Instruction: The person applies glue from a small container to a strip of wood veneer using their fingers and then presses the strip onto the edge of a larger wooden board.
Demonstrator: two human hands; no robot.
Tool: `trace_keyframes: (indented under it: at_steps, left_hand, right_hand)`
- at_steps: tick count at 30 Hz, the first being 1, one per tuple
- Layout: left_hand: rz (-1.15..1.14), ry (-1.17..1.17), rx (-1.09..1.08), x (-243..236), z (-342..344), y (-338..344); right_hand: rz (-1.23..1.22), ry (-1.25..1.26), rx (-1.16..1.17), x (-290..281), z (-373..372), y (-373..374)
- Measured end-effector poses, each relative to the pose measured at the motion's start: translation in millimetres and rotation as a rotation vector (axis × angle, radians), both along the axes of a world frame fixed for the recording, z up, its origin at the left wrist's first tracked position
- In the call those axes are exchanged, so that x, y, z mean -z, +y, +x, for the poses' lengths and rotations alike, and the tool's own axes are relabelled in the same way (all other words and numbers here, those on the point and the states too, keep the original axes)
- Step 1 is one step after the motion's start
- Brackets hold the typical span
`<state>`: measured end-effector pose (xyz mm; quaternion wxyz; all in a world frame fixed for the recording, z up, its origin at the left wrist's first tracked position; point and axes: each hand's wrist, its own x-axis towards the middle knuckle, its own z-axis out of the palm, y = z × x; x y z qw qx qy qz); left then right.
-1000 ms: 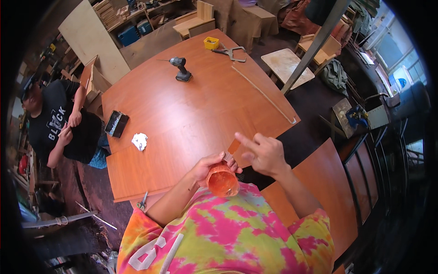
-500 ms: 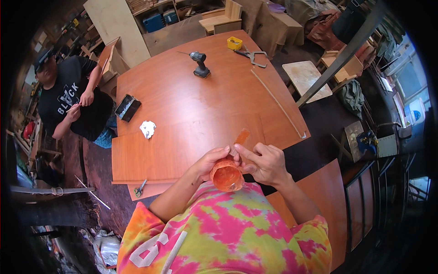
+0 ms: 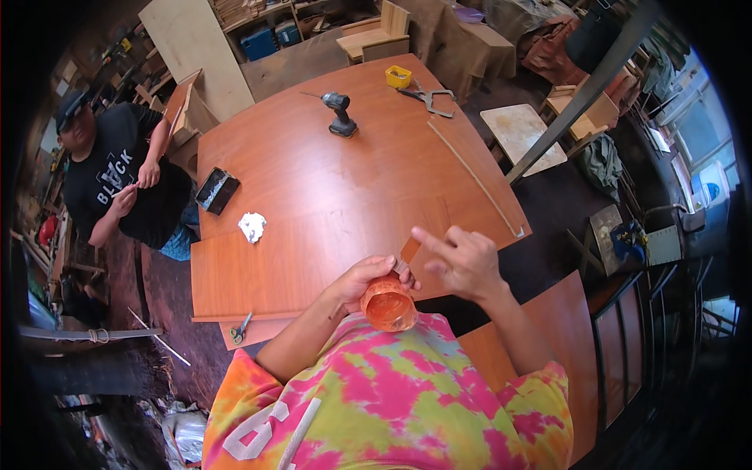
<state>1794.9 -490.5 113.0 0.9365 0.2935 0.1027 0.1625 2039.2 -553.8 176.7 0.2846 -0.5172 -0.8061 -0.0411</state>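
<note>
My left hand (image 3: 366, 280) is wrapped round a clear cup (image 3: 390, 312) smeared with orange inside, its mouth tilted toward me. The same hand pinches a flat strip (image 3: 410, 249), like a small spatula, with an orange-brown blade sticking up past the fingers. Just right of the strip my right hand (image 3: 462, 261) is raised with nothing in it, index finger stretched out and the other fingers partly curled. Both hands are over the near edge of a large reddish-brown wooden table (image 3: 313, 258).
On the table are a cordless drill (image 3: 338, 115), a black tray (image 3: 217, 190), a crumpled white rag (image 3: 252, 226), a yellow box (image 3: 398, 76), a clamp (image 3: 435, 102) and a thin strip of trim (image 3: 475, 178). Scissors (image 3: 241, 329) lie front left. A person (image 3: 125, 172) stands at left.
My right hand has come off the strip and moved up and right, its index finger now apart from it. The strip's blade has dropped slightly; my left hand still holds the cup.
</note>
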Motion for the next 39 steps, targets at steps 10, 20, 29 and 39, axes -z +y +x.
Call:
trace_keyframes:
  at_steps: [10, 20, 29, 39]
  left_hand:
    - [-0.024, -0.022, 0.023, 0.0, -8.8, 4.2]
    - [-0.057, -0.070, 0.001, -2.1, -9.5, 0.1]
    - [-0.063, -0.060, -0.025, 3.0, -15.0, -3.1]
    - [0.585, 0.352, -0.458, 7.6, -3.3, -12.5]
  right_hand:
    - [0.014, 0.044, 0.017, -7.8, -17.9, -16.0]
    - [-0.082, 0.142, 0.187, -4.7, -3.1, -15.8]
    - [-0.144, 0.210, 0.235, 0.6, -9.8, -5.7]
    - [-0.320, 1.022, 0.176, 26.0, -67.8, -7.2]
